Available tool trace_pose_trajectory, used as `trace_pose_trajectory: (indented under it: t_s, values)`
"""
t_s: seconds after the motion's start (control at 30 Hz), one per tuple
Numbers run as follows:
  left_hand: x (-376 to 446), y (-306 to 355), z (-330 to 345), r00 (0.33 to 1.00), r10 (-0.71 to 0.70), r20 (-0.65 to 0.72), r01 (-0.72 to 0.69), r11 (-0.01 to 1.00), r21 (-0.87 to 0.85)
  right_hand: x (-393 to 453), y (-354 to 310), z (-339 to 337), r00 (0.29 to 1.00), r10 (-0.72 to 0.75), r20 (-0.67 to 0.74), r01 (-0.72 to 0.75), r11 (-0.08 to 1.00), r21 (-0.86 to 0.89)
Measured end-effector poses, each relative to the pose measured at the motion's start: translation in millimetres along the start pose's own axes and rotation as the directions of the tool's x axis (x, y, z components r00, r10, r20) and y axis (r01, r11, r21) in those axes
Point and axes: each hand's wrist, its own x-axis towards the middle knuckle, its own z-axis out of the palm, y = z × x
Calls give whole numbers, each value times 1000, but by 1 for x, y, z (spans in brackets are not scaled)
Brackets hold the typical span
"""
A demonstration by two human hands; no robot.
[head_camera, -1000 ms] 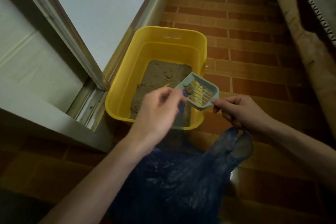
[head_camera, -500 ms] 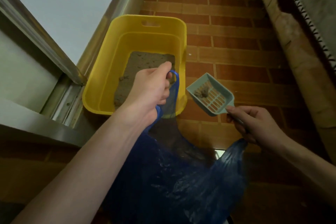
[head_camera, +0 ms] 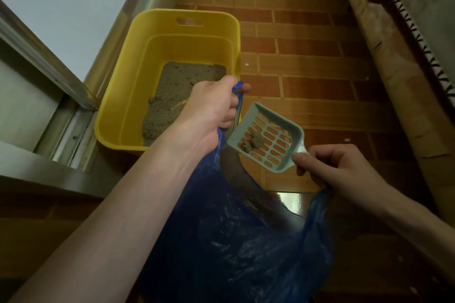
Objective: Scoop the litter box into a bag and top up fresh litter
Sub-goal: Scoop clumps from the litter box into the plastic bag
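A yellow litter box [head_camera: 138, 61] stands on the brick floor by the door frame, with brown litter [head_camera: 177, 91] on its bottom. My left hand [head_camera: 211, 108] grips one handle of a dark blue plastic bag [head_camera: 234, 241] and holds it up in front of the box. My right hand [head_camera: 339, 172] holds the grey-blue slotted scoop [head_camera: 268, 135] by its handle and also pinches the bag's other edge. Clumps [head_camera: 253, 142] lie in the scoop, which sits over the bag's open mouth, tilted toward my left hand.
A metal sliding-door track and frame [head_camera: 73, 115] run along the left. Red brick tiles [head_camera: 307, 69] stretch ahead. A cardboard-like edge and a grey mat [head_camera: 398, 56] line the right side.
The scoop has left the litter box and come toward me, now over the bag's mouth. My left hand took the bag's handle and lifted it, spreading the bag open.
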Motion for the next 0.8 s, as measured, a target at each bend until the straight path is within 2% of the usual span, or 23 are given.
trace_pose_trajectory:
  t_s: [0.17, 0.33, 0.4, 0.5, 0.6, 0.67, 0.8]
  values:
    - [-4, 3, -4, 997, 13, 72, -21, 993, 119, 0, 2, 8, 997, -3, 80, 8, 998, -63]
    - [-7, 4, -8, 990, 11, 138, -35, 984, 176, 3, 9, 15, 992, -19, 126, 50, 968, -246]
    - [-8, 2, -8, 989, 19, 145, -47, 980, 193, 4, 10, 18, 989, -85, 117, 122, 925, -360]
    - [-9, 1, -9, 988, 25, 149, -56, 977, 207, 5, 11, 24, 965, -218, 148, 263, 780, -567]
    - [-10, 1, -10, 989, 30, 142, -60, 976, 209, 5, 13, 31, 926, -318, 203, 354, 543, -761]
    - [-11, 0, -12, 990, 39, 138, -68, 974, 215, 5, 14, 35, 902, -363, 236, 388, 436, -812]
    - [-16, -2, -16, 990, 48, 136, -80, 967, 243, 6, 13, 38, 845, -451, 288, 454, 320, -832]
